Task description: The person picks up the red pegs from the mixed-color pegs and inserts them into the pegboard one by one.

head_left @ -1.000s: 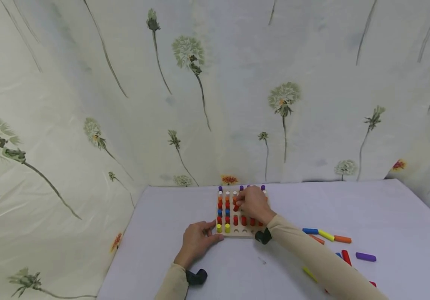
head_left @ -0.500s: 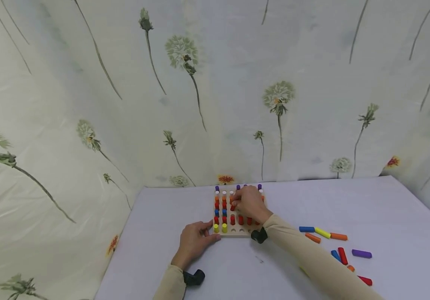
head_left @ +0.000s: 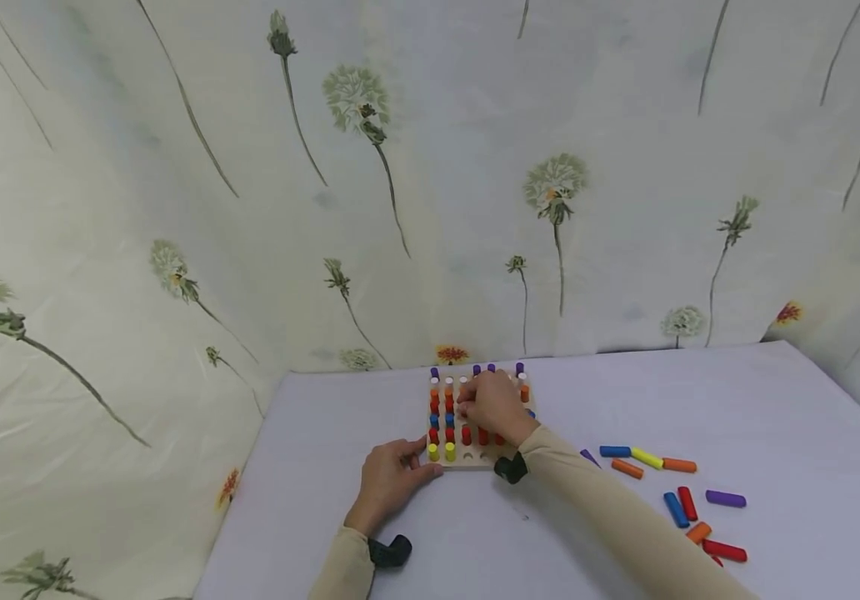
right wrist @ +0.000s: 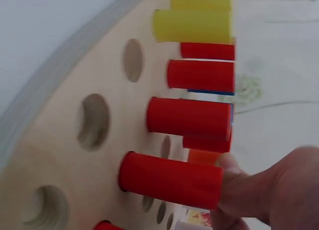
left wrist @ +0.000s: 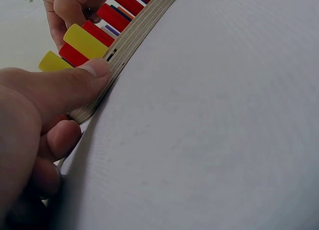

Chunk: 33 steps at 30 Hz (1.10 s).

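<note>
Locating the red peg (right wrist: pixel 208 145): look among the rows inside the pegboard (right wrist: pixel 60 140), seemingly third column from its left edge, beyond the near rows. Read its long axis as upright, square to the pegboard's face, top end just beside the fingertips of the right hand (head_left: pixel 501 408). Take the right hand as the nearer of the two, reaching over from the pegboard's right edge. Note thumb and fingers drawn close together there; cannot tell whether pinching the red peg. At the near left corner, note the left hand (head_left: pixel 392 477) gripping the pegboard between thumb and curled fingers, beside two upright yellow pegs (head_left: pixel 449 452). Find the pegboard near the far edge of the worktop (head_left: pixel 340 408), left of middle. Toward the right edge, see loose pegs lying flat, including one purple peg (head_left: pixel 726 499).
</note>
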Tool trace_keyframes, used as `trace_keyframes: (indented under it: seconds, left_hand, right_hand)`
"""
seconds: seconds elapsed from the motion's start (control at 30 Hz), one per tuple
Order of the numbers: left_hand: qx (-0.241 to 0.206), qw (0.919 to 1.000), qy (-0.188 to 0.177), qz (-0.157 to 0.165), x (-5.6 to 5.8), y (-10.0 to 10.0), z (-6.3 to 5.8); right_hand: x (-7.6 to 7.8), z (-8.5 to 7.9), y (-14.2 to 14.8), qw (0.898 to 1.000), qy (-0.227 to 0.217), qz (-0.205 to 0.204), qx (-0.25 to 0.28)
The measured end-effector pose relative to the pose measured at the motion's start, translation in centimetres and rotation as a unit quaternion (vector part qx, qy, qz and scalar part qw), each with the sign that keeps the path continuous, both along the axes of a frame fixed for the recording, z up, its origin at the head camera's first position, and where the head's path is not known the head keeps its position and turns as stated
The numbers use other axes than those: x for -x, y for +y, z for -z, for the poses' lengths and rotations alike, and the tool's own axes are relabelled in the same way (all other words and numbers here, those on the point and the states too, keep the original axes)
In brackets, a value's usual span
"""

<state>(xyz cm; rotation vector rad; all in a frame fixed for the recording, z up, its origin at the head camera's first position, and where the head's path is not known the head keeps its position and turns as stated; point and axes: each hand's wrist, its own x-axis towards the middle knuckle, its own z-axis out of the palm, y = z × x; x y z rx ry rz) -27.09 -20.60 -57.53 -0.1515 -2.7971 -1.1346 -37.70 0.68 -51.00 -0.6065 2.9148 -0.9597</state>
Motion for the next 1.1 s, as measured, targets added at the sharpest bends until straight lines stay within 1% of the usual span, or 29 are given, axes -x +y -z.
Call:
trace_keyframes:
  seconds: [0.1,0.17,0.23,0.3,0.37,0.4,0.47,0.5,0.57,0.7,0.8,0.93,1.0,1.1]
  left_hand:
    - [-0.001,1.0,-0.004,-0.003,-0.2,-0.4,-0.1]
    - [-0.001,1.0,-0.005,0.003,-0.4,-0.3,0.0]
    - [0.001,1.0,-0.009,0.001,-0.6,-0.2,0.1]
    - [0.005,0.9999,-0.01,0.0,-0.7,-0.2,0.3]
    - [0.006,0.9999,-0.008,0.003,-0.7,-0.3,0.4]
    - [0.004,1.0,-0.007,0.004,-0.6,-0.3,0.4]
    - [0.002,1.0,-0.006,0.007,-0.5,-0.2,0.4]
    - [0.0,1.0,-0.005,0.008,-0.4,-0.2,0.4]
    - [-0.001,1.0,-0.004,0.006,-0.3,-0.3,0.2]
    - [0.007,1.0,-0.002,-0.001,-0.2,-0.3,-0.1]
    - [0.016,0.9999,-0.001,-0.006,-0.2,-0.3,-0.3]
    - [0.016,0.9998,-0.001,-0.01,-0.1,-0.1,-0.4]
    - [0.011,0.9999,-0.004,-0.01,-0.2,0.0,-0.4]
    - [0.009,0.9999,-0.01,-0.008,-0.5,0.2,-0.3]
  right_hand:
    - [-0.1,0.0,-0.4,1.0,0.001,-0.015,0.0]
    - [-0.4,-0.1,-0.2,1.0,0.001,-0.016,-0.009]
    - [-0.7,-0.1,0.0,0.999,0.011,-0.022,-0.02]
    - [-0.9,-0.2,0.2,0.999,0.014,-0.025,-0.019]
    - [-1.0,-0.4,0.7,0.999,0.019,-0.03,0.001]
    - [-0.9,-0.6,1.0,0.999,0.033,-0.038,0.017]
    - [-1.0,-1.3,2.3,0.997,0.042,-0.046,0.053]
    - [-1.0,-1.7,3.1,0.995,0.053,-0.055,0.065]
    - [-0.9,-2.6,5.2,0.992,0.072,-0.071,0.072]
    - [-1.5,-3.7,10.6,0.993,0.086,-0.08,0.031]
    - [-2.7,-4.3,14.8,0.994,0.081,-0.08,0.001]
    - [-4.8,-4.4,19.7,0.996,0.047,-0.067,-0.028]
    - [-6.2,-4.2,21.9,0.997,0.024,-0.055,-0.049]
    - [-8.3,-3.5,24.7,0.996,-0.012,-0.026,-0.086]
